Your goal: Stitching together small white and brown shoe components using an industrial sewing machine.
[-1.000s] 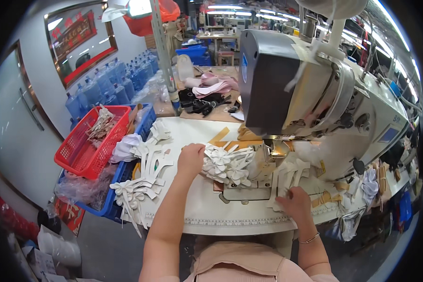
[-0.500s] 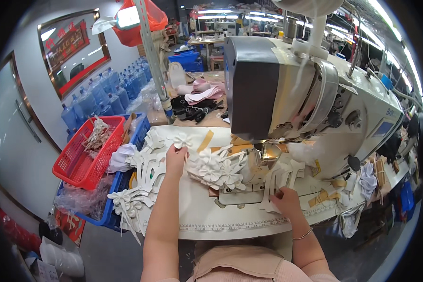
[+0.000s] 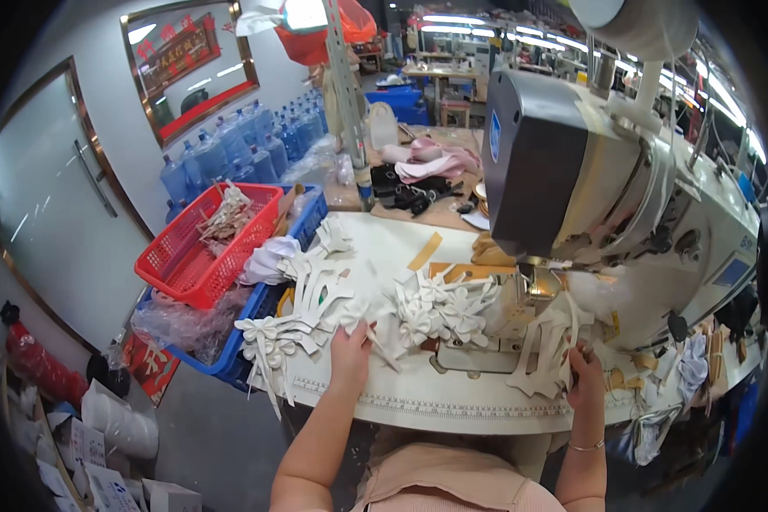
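Note:
My left hand point(image 3: 352, 348) is closed on a white flower-shaped piece point(image 3: 360, 312), partly blurred, low over the white work table point(image 3: 452, 408). To its left lie several white strap pieces point(image 3: 316, 294), some with flowers on them. A pile of white flower pieces point(image 3: 452, 307) lies between my hands, beside the sewing head's base. My right hand point(image 3: 585, 372) pinches a narrow white strap piece point(image 3: 570, 328) at the right of the machine's needle area. Flat white cut-out pieces point(image 3: 533, 354) lie just left of that hand.
The large sewing machine point(image 3: 555, 162) overhangs the table's right half. A red basket point(image 3: 158, 266) rests on a blue crate point(image 3: 230, 363) at the left edge. Behind are pink pieces point(image 3: 435, 162) and black straps point(image 3: 410, 192). A metal post point(image 3: 346, 102) stands at the back.
The view has swung left. My left hand has brought the flower piece nearer, toward the strap pieces. My right hand has lifted a narrow strap piece beside the flat cut-outs.

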### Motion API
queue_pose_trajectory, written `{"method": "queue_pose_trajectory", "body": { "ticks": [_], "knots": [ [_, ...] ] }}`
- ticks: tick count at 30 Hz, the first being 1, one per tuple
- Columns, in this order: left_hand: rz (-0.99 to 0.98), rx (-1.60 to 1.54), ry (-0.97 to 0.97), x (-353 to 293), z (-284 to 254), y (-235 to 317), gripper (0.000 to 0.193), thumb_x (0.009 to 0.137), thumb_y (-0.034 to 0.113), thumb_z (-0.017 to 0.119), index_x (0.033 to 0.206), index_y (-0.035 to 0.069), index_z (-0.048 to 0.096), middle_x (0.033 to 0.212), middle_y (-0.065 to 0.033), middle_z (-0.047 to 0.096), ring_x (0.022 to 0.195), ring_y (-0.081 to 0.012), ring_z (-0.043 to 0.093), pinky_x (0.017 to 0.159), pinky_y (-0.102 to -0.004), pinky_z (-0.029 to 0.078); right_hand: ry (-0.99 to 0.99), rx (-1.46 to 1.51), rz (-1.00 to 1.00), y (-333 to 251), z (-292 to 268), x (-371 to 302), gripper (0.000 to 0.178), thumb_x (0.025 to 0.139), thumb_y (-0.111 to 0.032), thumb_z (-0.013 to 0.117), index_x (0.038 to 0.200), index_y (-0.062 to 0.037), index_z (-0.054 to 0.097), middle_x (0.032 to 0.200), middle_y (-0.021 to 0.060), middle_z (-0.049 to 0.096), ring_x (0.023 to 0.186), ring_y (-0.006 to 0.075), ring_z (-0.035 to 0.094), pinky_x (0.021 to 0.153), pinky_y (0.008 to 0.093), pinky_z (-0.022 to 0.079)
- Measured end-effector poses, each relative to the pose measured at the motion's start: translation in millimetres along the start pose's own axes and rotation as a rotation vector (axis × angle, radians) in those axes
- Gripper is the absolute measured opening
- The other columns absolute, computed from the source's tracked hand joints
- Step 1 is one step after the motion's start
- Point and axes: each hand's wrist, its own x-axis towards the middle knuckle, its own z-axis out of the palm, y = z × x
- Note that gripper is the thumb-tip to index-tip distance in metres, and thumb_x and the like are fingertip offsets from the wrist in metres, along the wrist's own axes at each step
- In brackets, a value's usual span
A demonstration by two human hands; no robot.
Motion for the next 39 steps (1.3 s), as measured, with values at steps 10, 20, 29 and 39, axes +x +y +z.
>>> {"method": "queue_pose_trajectory", "body": {
  "ticks": [10, 20, 29, 39],
  "knots": [
    [0.199, 0.147, 0.003, -28, 3, 9, 0.020, 0.084, 0.002, 0.061, 0.104, -0.002, 0.059, 0.092, -0.0072, 0.065, 0.083, -0.0144, 0.063, 0.073, -0.0271, 0.052, -0.112, 0.068, 0.044, 7, 14, -15, 0.011, 0.084, -0.005, 0.061, 0.094, -0.0044, 0.057, 0.080, 0.0037, 0.060, 0.069, 0.0118, 0.057, 0.065, 0.0252, 0.048],
    [0.109, -0.006, -0.197, 12, 83, 2, 0.023, 0.082, -0.002, 0.062, 0.104, -0.001, 0.056, 0.099, -0.0085, 0.062, 0.087, -0.0182, 0.063, 0.073, -0.0287, 0.052, -0.030, 0.186, 0.061, 22, -1, -10, 0.016, 0.082, -0.003, 0.065, 0.094, -0.0057, 0.055, 0.092, 0.0066, 0.062, 0.075, 0.0138, 0.060, 0.068, 0.0264, 0.050],
    [0.653, 0.301, -0.110, -4, 132, 31, 0.016, 0.085, 0.017, 0.066, 0.091, 0.002, 0.064, 0.075, -0.0027, 0.061, 0.070, -0.0088, 0.053, 0.062, -0.0259, 0.043, -0.009, 0.143, 0.058, 26, -1, -11, 0.016, 0.086, -0.005, 0.061, 0.101, -0.0030, 0.059, 0.090, 0.0042, 0.063, 0.077, 0.0122, 0.061, 0.072, 0.0279, 0.050],
    [-0.604, 0.443, -0.854, -87, 49, -58, 0.033, 0.091, 0.022, 0.058, 0.117, 0.003, 0.054, 0.106, -0.0032, 0.061, 0.096, -0.0105, 0.058, 0.078, -0.0221, 0.048, 0.109, -0.133, 0.063, 14, 10, -28, 0.019, 0.089, -0.007, 0.053, 0.106, -0.0016, 0.059, 0.081, 0.0010, 0.059, 0.066, 0.0062, 0.055, 0.056, 0.0206, 0.046]
  ]
}}
